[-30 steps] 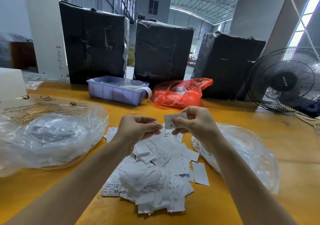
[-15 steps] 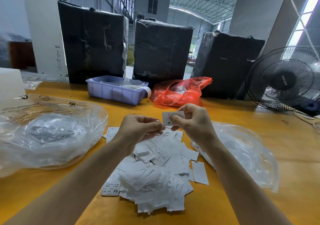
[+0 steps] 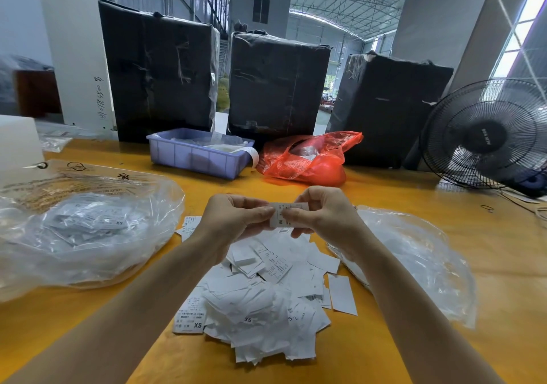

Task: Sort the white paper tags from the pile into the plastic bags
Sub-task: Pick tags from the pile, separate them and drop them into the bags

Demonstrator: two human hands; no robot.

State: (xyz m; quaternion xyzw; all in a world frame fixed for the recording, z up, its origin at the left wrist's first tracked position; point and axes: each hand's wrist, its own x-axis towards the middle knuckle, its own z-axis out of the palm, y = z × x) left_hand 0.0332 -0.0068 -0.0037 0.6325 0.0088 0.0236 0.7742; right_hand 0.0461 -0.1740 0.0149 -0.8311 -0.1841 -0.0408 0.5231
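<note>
Tag (image 3: 284,214) now pinched by both hands' grip.

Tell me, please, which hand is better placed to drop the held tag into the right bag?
Probably the right hand. It pinches the tag together with the left hand, but it is on the same side as the right bag, which lies beside its wrist, so it need not cross the pile.
</note>
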